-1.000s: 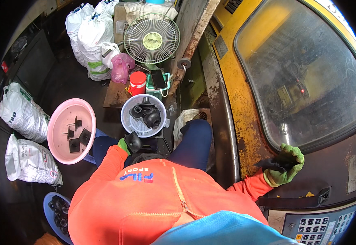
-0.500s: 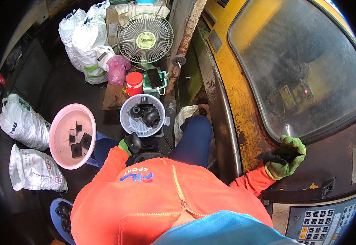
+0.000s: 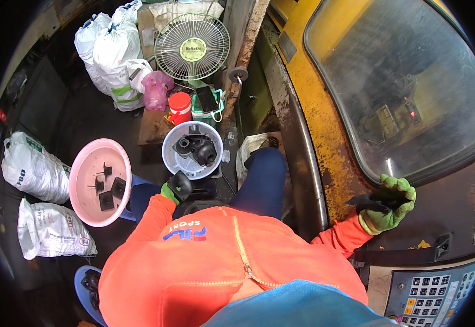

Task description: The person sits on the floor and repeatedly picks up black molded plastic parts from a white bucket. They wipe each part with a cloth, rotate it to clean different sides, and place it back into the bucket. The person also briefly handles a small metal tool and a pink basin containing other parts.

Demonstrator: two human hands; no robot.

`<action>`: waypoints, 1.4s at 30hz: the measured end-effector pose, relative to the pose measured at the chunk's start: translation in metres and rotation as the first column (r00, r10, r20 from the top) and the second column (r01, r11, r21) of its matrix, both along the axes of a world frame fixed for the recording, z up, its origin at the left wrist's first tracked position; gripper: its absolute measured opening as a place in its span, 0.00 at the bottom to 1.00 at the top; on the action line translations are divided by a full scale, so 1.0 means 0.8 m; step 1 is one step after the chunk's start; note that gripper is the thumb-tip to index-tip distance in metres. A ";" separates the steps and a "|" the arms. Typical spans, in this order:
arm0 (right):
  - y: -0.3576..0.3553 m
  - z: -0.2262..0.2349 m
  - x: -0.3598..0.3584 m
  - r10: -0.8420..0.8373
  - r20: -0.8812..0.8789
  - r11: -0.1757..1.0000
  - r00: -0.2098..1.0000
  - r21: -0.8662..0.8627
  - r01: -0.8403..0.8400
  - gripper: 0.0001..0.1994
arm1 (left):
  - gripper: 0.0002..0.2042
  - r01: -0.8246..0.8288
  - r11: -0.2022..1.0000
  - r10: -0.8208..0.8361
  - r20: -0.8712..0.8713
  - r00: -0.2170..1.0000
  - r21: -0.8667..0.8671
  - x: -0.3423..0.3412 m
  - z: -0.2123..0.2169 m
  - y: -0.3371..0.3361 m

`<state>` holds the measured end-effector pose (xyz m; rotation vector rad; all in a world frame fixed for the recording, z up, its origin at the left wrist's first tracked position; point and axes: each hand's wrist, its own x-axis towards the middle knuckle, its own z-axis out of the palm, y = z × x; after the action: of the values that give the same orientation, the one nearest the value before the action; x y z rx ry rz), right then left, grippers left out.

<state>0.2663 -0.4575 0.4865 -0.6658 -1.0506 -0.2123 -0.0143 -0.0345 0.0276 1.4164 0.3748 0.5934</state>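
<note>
My left hand (image 3: 168, 194), in a green glove, is closed on a black rubber part (image 3: 180, 186) with a squarish flared end, just below a pale perforated basket (image 3: 167, 158). Similar dark, rounded black parts (image 3: 202, 151) lie in that basket. Far to the right, my right hand (image 3: 388, 206), also gloved in green, is raised with curled fingers against the lower door of a yellow machine (image 3: 330, 169). A dark pointed piece (image 3: 364, 202) shows in its palm and sticks out leftward; whether it is a handle or a loose part I cannot tell.
A pink basin (image 3: 85, 210) with several black parts stands left, beside white sacks (image 3: 57, 229). A blue basin (image 3: 82, 291) is lower left. Beyond the basket are a red jug (image 3: 180, 104), a phone (image 3: 206, 100) and a fan (image 3: 192, 49). A keypad panel (image 3: 433, 291) is lower right.
The whole view has shifted slightly, mostly to the right. Both hands keep nearly the same places, the left still holding the black rubber part.
</note>
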 end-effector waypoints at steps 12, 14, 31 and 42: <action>0.205 -0.102 -0.075 -0.201 -0.411 0.611 0.889 -0.762 -0.214 0.17 | 0.27 -0.040 0.854 0.089 0.070 0.994 -0.519 0.109 0.323 -0.068; 0.260 -0.139 -0.088 -0.137 -0.451 0.576 0.882 -0.760 -0.299 0.20 | 0.28 -0.213 0.955 0.196 0.101 0.975 0.205 0.126 0.357 -0.088; 0.304 -0.185 -0.105 0.090 -0.878 0.232 0.471 -0.441 -0.867 0.13 | 0.30 -0.062 0.768 0.121 -0.049 0.991 0.638 0.053 0.435 -0.068; 0.297 -0.183 -0.102 0.215 -0.944 0.250 0.252 -0.196 -0.948 0.10 | 0.30 0.125 0.828 0.266 0.581 0.769 -0.546 0.074 0.410 -0.099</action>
<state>0.1844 -0.2201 0.3400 -0.8625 -0.3624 1.4289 0.0446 -0.1140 0.3555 0.5640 0.0334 0.9072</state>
